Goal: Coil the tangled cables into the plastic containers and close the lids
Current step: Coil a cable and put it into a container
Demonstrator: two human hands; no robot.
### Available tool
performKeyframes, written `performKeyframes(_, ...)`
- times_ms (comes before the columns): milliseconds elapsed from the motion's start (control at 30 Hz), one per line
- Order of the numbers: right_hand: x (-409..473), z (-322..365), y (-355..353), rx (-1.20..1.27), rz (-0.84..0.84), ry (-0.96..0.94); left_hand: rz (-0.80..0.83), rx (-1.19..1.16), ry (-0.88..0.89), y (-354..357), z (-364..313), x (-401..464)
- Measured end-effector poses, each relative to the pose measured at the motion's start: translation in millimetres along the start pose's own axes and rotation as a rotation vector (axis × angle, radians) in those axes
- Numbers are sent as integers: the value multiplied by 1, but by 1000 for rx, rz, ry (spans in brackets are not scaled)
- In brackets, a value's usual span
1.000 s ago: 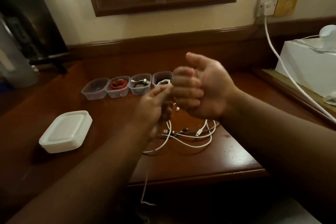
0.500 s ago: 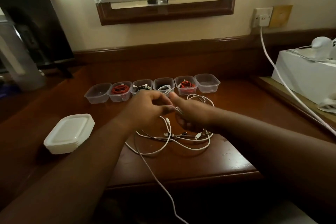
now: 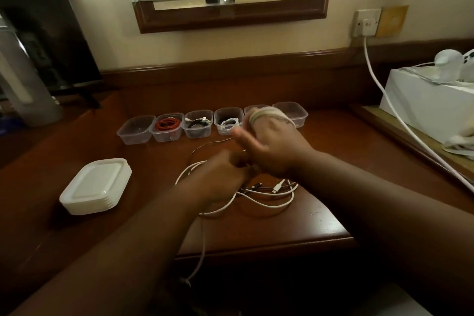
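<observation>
Winding a white cable (image 3: pixel 266 113) around the fingers of my right hand (image 3: pixel 272 146), I have several turns lying across the knuckles, with the thumb stuck out to the left. This hand is raised above the desk (image 3: pixel 320 215), in front of the row of tubs (image 3: pixel 295 113). The loops run across the fingers, so the coil's axis goes along the fingers, away from me. My left hand (image 3: pixel 220 177) is lower and nearer to me, just beside the right wrist. Its fingers are curled, and I judge they pinch the loose run of the cable to feed it, but the pinch itself is hidden and blurred, so I cannot tell for sure.

The free part of the cable lies below and toward me from both hands. It goes through the tangle (image 3: pixel 266 195) on the desk and then hangs over the front edge. So the next turns must pull the slack up and away, and the left hand is the nearer one to guide it.

The cable looks thin, white and soft, and it holds the loops well. The tangle has white and dark leads with small plugs. Of the tubs, some already hold cables, one a red coil (image 3: pixel 168 123). The lids (image 3: pixel 96 185) are stacked at the left, well apart from the tubs.
</observation>
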State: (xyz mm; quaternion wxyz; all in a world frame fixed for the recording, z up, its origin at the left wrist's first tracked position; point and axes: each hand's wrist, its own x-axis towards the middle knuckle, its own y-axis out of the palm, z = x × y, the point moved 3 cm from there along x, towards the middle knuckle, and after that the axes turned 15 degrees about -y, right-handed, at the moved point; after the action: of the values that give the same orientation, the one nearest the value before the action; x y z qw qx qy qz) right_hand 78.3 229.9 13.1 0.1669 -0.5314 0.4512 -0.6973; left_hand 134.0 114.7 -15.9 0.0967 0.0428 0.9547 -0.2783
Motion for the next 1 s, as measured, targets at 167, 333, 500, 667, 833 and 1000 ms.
performKeyframes(167, -15, 12, 14, 273, 320, 243, -234, 328, 107, -43, -6, 0)
performKeyframes(333, -9, 23, -1, 1877, 213, 610, -10, -593, -44, -40, 10, 6)
performKeyframes(500, 17, 15, -21, 2020, -612, 479, 53, -806, -165, 2, 10, 7)
performKeyframes(667, 10, -3, -12, 613, -405, 258, -109, -88, -60, -8, 3, 4)
performKeyframes(833, 0, 9, 19, 299, 287, 326, -315, 316, 111, -34, -6, 2)
performKeyframes(1000, -8, 13, 16, 1632, 357, 617, -163, -288, 14, -44, 3, 4)
